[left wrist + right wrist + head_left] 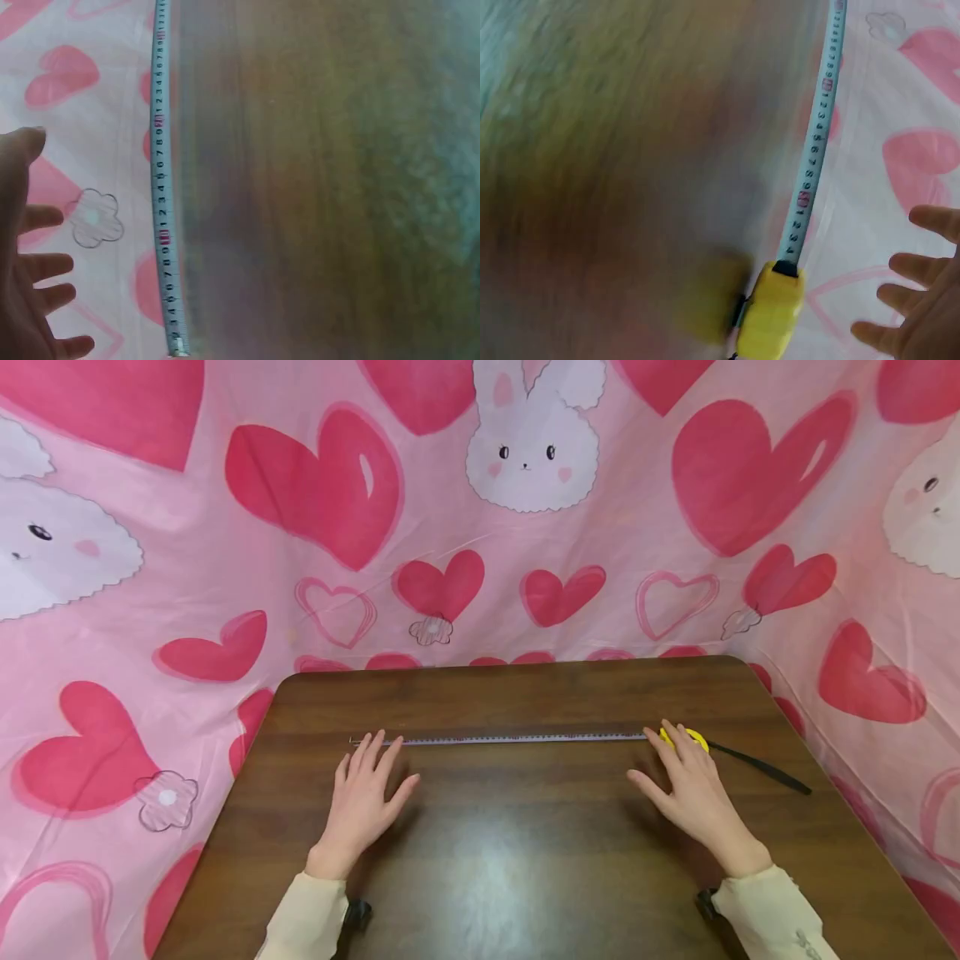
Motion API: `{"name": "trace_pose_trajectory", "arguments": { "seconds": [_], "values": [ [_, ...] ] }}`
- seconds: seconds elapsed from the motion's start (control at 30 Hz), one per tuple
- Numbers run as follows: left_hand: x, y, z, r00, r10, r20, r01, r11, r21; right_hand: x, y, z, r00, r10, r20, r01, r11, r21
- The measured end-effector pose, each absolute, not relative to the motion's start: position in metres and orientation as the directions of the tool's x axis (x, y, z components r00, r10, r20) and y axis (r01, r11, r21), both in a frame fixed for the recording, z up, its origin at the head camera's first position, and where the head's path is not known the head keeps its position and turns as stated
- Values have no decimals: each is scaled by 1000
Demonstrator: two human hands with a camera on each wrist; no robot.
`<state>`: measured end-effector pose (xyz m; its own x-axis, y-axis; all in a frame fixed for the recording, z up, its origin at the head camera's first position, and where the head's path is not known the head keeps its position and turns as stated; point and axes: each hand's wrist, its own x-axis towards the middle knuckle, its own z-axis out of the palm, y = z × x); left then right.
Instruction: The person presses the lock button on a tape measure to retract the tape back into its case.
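A tape measure lies across the table with its pale, numbered blade (517, 739) pulled out straight. Its yellow case (771, 315) is at the right end, and a black wrist strap (765, 770) trails from it. At the blade's left end is a small metal hook (178, 346). My left hand (362, 806) is spread near that end, fingers apart and holding nothing. Over by the case, my right hand (693, 789) is likewise spread; its fingers partly hide the case in the head view. Both wrist views show a gap between hand and tape.
The brown wooden table (495, 827) has rounded far corners. A pink cloth (450, 527) with hearts and rabbits hangs behind it and on both sides. Dark devices sit at both wrists, under pale sleeves (772, 914).
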<state>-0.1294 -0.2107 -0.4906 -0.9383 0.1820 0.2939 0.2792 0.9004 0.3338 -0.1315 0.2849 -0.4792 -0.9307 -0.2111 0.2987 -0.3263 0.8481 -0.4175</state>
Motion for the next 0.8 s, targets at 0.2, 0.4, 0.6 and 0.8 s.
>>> {"name": "trace_pose_trajectory", "arguments": {
  "seconds": [0.2, 0.4, 0.6, 0.8],
  "values": [
    [-137, -220, -497, -912, 113, 394, 289, 859, 423, -138, 297, -482, -927, -234, 294, -351, 818, -456],
    [-147, -233, -500, -924, 65, 376, 250, 847, 469, -149, 313, -484, -914, -246, 323, -368, 838, -403],
    [-163, -251, -504, -943, -79, 323, 130, 807, 577, -164, 331, -484, -914, -226, 335, -347, 865, -362],
    [-175, -265, -511, -945, -170, 279, 42, 782, 622, -172, 346, -486, -926, -232, 297, -332, 874, -354]
  ]
}}
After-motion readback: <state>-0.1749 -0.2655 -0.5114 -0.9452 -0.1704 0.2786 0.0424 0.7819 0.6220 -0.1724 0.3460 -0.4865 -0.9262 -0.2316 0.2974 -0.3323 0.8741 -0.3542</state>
